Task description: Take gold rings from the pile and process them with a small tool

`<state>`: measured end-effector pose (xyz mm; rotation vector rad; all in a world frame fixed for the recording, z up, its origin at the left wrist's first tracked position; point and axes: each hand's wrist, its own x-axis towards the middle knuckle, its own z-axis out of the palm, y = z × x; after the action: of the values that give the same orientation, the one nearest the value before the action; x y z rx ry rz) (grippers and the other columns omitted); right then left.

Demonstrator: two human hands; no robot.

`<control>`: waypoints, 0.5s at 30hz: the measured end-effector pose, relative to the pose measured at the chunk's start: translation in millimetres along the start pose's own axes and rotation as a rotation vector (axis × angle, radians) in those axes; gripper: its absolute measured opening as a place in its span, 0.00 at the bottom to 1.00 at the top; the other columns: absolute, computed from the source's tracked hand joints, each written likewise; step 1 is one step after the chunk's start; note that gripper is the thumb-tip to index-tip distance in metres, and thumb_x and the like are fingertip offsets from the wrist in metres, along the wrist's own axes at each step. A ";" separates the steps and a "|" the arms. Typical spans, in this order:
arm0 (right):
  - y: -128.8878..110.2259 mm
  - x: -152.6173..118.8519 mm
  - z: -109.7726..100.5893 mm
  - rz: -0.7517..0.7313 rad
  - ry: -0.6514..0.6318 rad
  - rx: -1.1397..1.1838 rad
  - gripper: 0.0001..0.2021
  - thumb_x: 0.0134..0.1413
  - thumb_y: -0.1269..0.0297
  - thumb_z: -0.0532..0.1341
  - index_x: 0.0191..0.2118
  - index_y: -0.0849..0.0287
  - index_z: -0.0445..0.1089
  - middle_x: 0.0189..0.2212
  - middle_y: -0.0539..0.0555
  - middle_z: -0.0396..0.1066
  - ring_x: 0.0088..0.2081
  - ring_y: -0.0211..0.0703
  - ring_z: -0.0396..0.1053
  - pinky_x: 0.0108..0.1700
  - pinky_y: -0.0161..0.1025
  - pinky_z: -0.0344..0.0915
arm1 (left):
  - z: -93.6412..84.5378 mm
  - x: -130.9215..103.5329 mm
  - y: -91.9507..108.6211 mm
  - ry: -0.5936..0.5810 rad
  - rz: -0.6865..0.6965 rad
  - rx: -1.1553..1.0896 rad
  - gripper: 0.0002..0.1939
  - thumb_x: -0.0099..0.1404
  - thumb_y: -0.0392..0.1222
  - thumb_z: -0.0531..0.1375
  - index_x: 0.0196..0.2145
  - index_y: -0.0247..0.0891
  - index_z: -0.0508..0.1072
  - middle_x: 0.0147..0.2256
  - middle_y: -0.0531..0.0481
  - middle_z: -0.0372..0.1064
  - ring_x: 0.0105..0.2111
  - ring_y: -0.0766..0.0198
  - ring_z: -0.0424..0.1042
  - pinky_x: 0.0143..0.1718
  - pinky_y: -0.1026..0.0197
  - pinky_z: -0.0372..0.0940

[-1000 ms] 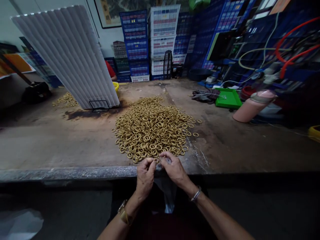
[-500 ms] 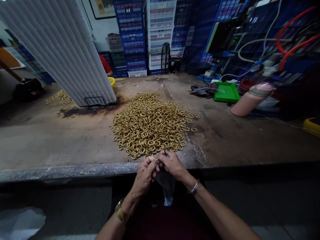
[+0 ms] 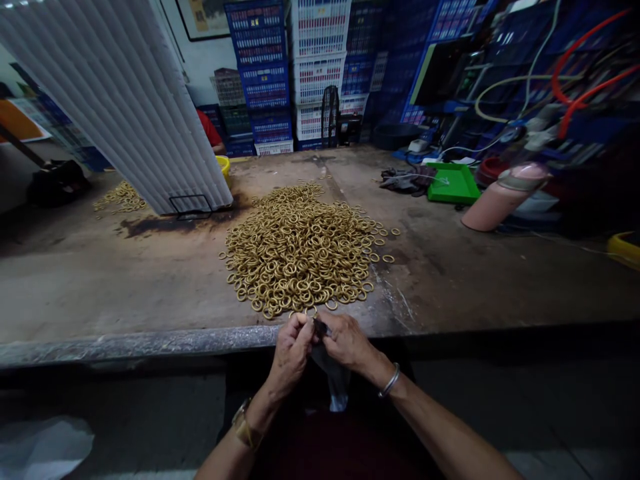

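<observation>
"Hundreds of small gold-coloured metal rings (image 3: 300, 250) in one loose heap, lol. Where exactly?"

"Middle of the worn brown tabletop (image 3: 125, 287), spreading toward the front edge, right by both hands."

"What's the left hand (image 3: 291, 348) doing?"

"Narrow pinch, thumb against finger, just past that edge. Can't tell what's in it, too tiny."

"And the right hand (image 3: 347, 341)?"

"Closed around a small dark object (image 3: 321, 326), tip right beside the left fingers. Too blurry to name, tbh."

"Anything else around?"

"Tilted white ribbed panel (image 3: 125, 100) behind on the left, shallow green plastic tray (image 3: 453, 183) and leaning pink cylindrical bottle (image 3: 500, 200) on the right."
</observation>
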<state>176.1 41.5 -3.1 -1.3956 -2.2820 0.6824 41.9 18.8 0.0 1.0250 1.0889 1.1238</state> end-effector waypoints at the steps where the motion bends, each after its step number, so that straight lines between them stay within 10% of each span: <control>1: 0.7 0.6 -0.2 0.011 -0.017 -0.027 0.09 0.45 0.73 0.52 0.32 0.58 0.66 0.25 0.51 0.70 0.27 0.37 0.64 0.29 0.32 0.50 | -0.5 -1.4 -0.2 0.004 0.000 0.003 0.15 0.57 0.51 0.56 0.24 0.36 0.63 0.19 0.57 0.56 0.16 0.75 0.51 0.17 0.70 0.47; 15: 10.2 42.3 -7.4 0.269 0.275 -0.260 0.10 0.54 0.62 0.52 0.42 0.57 0.64 0.30 0.54 0.72 0.31 0.41 0.68 0.32 0.34 0.52 | -10.8 -10.8 9.0 -0.006 -0.193 -0.484 0.14 0.54 0.48 0.60 0.26 0.34 0.63 0.31 0.46 0.68 0.21 0.71 0.62 0.16 0.70 0.54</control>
<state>169.0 84.9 -0.3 -1.8150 -2.0400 0.2492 28.9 10.2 8.4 0.5310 0.8316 1.1497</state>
